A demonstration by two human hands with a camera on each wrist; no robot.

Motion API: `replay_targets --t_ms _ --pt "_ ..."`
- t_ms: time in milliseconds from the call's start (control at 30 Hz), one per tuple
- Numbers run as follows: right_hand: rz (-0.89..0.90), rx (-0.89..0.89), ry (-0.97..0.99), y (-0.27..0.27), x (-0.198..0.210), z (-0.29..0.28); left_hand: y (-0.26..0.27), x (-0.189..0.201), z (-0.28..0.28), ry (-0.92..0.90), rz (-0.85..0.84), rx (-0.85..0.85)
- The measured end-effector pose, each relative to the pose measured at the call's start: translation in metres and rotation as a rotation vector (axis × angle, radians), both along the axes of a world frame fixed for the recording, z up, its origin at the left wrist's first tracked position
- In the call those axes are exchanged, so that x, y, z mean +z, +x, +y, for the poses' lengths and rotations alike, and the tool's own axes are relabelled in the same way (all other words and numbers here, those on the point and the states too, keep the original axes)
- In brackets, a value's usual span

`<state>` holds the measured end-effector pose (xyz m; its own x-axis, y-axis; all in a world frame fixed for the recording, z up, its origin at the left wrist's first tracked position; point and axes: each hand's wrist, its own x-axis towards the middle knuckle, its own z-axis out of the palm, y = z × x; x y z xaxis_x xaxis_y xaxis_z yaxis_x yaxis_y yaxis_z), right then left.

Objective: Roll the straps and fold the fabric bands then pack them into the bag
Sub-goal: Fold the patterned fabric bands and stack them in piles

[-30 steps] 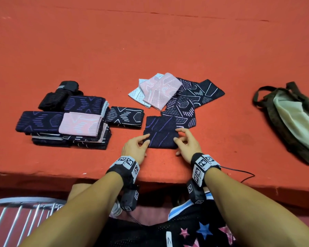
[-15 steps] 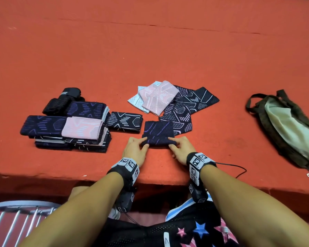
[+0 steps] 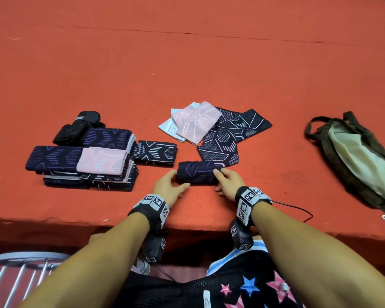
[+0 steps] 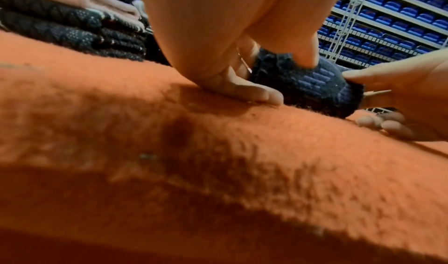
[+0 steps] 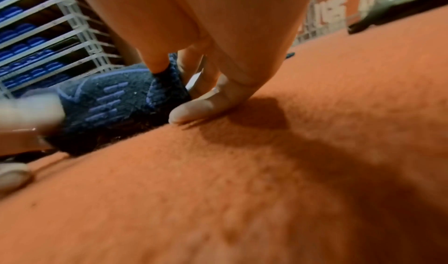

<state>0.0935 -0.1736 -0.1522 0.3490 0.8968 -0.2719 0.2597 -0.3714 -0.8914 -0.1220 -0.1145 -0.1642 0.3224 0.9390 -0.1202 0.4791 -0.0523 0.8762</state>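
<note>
L hand (image 3: 169, 186): grips left end of navy band (image 3: 198, 173) — thumb at its near side, fingers curled round.
R hand (image 3: 228, 182): pinches right end, thumb on felt.
Band: folded, on orange table (image 3: 209, 63), near front edge.
Folded stack (image 3: 87, 167): left.
Bag (image 3: 360, 156): far right, lies open.

You get warm, fairly even light from overhead on the red felt-covered table (image 3: 187, 63), with a slight wide-angle bow at the head view's edges. Your wrist views are soft: felt nearest each lens smears, your left hand (image 5: 21, 115) blurs pale at the right wrist view's left edge, and your right hand (image 5: 206, 99) casts a dark shadow to its right
</note>
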Motion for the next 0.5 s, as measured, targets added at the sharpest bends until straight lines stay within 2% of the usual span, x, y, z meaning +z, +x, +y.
replay_targets --t_ms 133,267,500 --pt "0.027 -0.003 0.004 0.002 -0.002 -0.001 0.002 -0.004 0.003 0.002 0.001 0.065" --pt "-0.093 0.038 0.015 0.009 -0.02 -0.003 0.003 -0.006 0.005 0.0 0.05 0.104" --pt "-0.139 -0.046 -0.057 0.006 -0.027 0.011 0.005 -0.009 0.007 -0.041 0.074 0.204"
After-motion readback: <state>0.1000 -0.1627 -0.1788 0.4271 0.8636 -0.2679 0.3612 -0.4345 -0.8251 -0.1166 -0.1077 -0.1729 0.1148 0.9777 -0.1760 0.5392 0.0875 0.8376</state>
